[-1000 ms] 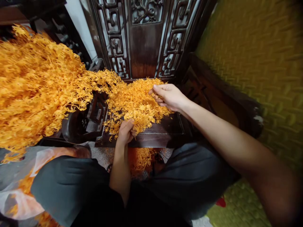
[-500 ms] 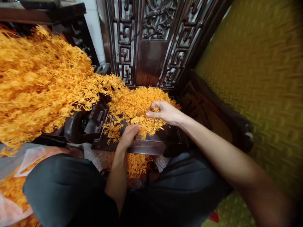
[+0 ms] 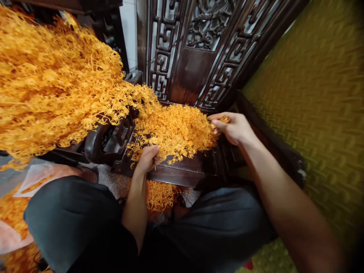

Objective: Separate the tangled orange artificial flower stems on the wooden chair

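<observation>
Plainly, two bare hands at one dark wooden seat (image 3: 199, 165). Near the left part of the seat's front edge: one left hand (image 3: 147, 159), curled into a fist around an orange sprig (image 3: 162, 152), with one stem end (image 3: 155, 167) poking out beneath the fingers. Over the seat's right end: one right hand (image 3: 233, 128), pinching orange strands (image 3: 225, 120) between thumb and fingertips, too bunched to count. On the seat, between both hands and back toward the panel: one orange pile (image 3: 176, 129) of many fine, curly sprigs, likewise beyond counting. Left of the seat and higher: one far larger orange mass (image 3: 57, 83), meeting the seat's pile in view. Under the seat's front edge: one more orange heap (image 3: 160, 195). Left of the seat and lower: pale plastic wrapping (image 3: 42, 172) with orange bits beside it; impossible to tell whether one bag or two. Behind the seat: one carved panel (image 3: 193, 76), with two fretwork columns flanking one plain board. At the seat's left side: one curled armrest (image 3: 95, 148). Before the seat: two dark-clad knees (image 3: 71, 208), set apart. Right of the seat: one yellow-green woven surface (image 3: 318, 94).
</observation>
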`<action>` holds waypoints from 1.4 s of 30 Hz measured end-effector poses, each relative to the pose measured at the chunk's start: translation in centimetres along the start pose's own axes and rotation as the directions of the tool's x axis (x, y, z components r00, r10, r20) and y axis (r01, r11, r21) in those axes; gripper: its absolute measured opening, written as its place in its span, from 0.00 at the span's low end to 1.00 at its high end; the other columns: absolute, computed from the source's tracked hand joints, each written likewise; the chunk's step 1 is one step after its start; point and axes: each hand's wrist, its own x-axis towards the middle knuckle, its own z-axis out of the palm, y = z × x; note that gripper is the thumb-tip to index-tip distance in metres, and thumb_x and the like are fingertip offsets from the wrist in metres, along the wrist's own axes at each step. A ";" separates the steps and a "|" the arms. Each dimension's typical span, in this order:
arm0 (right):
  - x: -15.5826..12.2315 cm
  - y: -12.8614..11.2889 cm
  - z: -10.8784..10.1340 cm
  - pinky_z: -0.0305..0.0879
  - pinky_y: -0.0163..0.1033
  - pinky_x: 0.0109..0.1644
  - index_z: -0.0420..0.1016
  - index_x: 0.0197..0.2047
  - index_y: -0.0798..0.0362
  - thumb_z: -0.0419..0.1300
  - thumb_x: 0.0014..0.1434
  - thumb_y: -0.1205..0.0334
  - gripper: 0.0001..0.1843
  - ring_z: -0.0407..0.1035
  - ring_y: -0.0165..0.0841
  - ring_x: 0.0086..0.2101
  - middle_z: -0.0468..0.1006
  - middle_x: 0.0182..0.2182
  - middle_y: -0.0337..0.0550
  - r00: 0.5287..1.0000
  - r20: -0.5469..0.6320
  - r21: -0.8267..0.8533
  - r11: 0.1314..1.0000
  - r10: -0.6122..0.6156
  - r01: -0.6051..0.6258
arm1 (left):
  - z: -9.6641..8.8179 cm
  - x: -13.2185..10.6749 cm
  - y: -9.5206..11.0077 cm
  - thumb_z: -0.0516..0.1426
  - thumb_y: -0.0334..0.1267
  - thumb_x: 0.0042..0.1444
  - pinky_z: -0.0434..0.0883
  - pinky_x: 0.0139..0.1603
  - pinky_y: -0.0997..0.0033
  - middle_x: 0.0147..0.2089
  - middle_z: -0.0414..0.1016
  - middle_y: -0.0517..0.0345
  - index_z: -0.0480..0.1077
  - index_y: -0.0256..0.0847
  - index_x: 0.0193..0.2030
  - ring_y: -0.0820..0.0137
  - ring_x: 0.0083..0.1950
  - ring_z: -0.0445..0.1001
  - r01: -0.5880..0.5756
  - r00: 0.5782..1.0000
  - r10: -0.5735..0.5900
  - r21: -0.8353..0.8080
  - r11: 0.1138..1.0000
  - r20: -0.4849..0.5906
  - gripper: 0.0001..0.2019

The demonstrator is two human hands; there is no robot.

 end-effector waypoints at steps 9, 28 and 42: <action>-2.4 -0.9 6.1 0.43 0.31 0.17 0.80 0.33 0.53 0.72 0.49 0.33 0.29 0.50 0.22 0.18 0.67 0.22 0.36 0.856 0.424 -0.018 0.947 0.297 -0.320 | 2.1 -0.1 0.0 0.68 0.61 0.47 0.50 0.16 0.80 0.16 0.55 0.67 0.63 0.38 0.18 0.82 0.16 0.52 0.022 0.997 -0.029 0.099 0.995 0.065 0.30; -3.7 -3.7 5.3 0.75 0.45 0.46 0.78 0.61 0.53 0.60 0.68 0.40 0.29 0.78 0.37 0.41 0.83 0.46 0.50 0.863 0.431 -0.310 0.855 -0.264 0.416 | 3.0 0.7 0.1 0.48 0.45 0.71 0.62 0.34 0.71 0.22 0.65 0.63 0.65 0.40 0.25 0.75 0.25 0.64 -0.310 0.949 0.127 0.782 0.541 0.288 0.23; -1.8 -4.3 4.3 0.50 0.32 0.18 0.73 0.33 0.52 0.67 0.61 0.40 0.22 0.55 0.22 0.16 0.72 0.22 0.35 0.961 -0.060 -0.126 0.957 -0.270 0.261 | 3.2 0.0 0.6 0.47 0.42 0.73 0.66 0.39 0.68 0.27 0.76 0.55 0.73 0.40 0.29 0.68 0.30 0.73 -0.265 0.958 0.148 0.954 0.137 0.245 0.22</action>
